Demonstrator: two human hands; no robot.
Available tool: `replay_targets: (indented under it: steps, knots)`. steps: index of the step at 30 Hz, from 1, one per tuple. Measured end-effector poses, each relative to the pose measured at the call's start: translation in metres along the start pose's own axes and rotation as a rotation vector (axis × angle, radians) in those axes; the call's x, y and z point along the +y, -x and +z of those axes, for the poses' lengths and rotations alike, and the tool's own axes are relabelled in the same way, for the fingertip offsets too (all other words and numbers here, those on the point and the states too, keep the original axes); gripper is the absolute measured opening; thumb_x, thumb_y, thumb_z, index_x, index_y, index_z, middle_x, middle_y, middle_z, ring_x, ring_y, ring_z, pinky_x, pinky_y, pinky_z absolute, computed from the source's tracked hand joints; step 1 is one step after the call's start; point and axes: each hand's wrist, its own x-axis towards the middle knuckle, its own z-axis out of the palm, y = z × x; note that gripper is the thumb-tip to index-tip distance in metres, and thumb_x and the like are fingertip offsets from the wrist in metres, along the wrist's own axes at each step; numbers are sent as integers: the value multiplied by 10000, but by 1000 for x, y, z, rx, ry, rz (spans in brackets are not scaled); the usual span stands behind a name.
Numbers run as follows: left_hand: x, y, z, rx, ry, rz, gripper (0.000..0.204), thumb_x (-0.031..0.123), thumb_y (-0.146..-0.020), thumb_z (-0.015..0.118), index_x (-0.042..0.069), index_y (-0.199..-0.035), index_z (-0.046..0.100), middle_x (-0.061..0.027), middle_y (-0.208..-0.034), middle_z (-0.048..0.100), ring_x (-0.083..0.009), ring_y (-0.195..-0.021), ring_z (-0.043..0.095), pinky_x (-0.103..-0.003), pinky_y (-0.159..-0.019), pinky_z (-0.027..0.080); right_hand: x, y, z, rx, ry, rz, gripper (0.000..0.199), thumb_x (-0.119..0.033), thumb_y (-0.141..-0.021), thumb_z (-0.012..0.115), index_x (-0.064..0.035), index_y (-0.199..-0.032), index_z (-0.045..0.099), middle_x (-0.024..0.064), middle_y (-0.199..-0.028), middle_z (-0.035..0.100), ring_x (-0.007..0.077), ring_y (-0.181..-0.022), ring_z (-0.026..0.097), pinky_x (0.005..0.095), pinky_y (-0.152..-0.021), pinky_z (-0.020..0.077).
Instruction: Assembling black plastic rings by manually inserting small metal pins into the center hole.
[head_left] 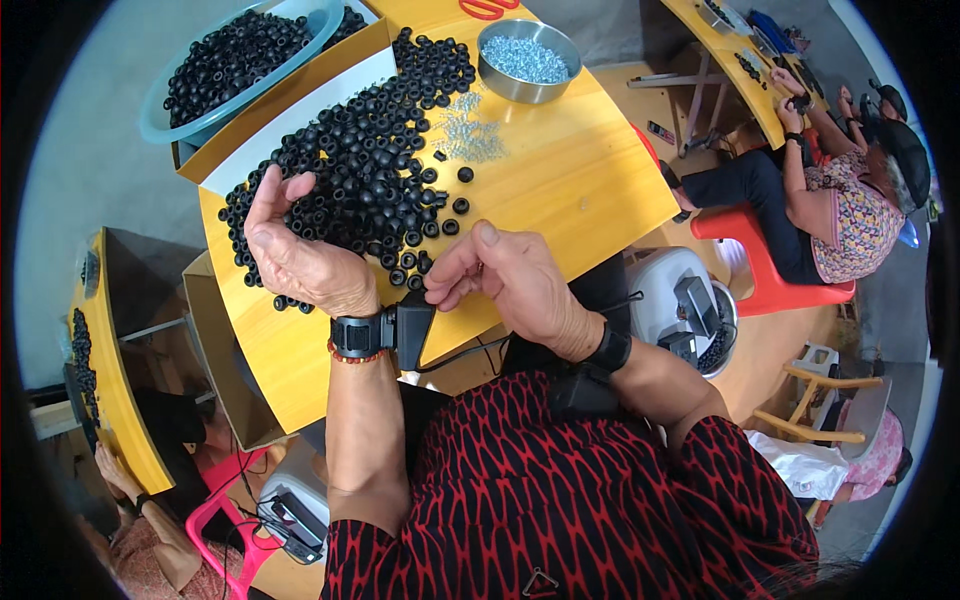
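Note:
A large heap of small round black pieces with holes in the middle (350, 140), like rings or caps, covers the left part of the yellow table (590, 190). My left hand (305, 262) is raised over the heap's near left side, its fingers bent upward and apart, with nothing visible between them. To its right, near the table's front edge, my right hand (510, 275) has its fingers curled in and the thumb over them; whatever they hold, if anything, is hidden. Small clear pieces (470, 135) lie scattered beside the heap.
A metal bowl (528, 92) of small bluish clear pieces stands at the far side, near red scissor handles (487, 9). At the back left, a blue basin (155, 110) of black pieces sits by a cardboard box (290, 105). Other people sit at tables on both sides.

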Motion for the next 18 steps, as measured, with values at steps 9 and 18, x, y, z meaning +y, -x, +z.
replay_targets:
  steps: [9, 18]
  knots:
    - [9, 0, -9, -66, 10, -55, 599, 423, -1077, 319, -63, -1184, 651, -162, -936, 710, -224, -957, 641, -398, -990, 441, 6, -1, -6, -127, 269, 69, 526, -331, -1098, 375, 50, -964, 712, 109, -963, 715, 175, -906, 672, 311, -866, 536]
    - [33, 22, -43, -403, -3, -246, 399, 267, -1055, 437, -43, -1153, 668, -126, -952, 690, -181, -904, 613, -338, -895, 446, 20, -23, -2, -154, 175, -23, 473, -310, -1089, 423, 55, -997, 709, 132, -998, 721, 183, -961, 680, 312, -869, 548]
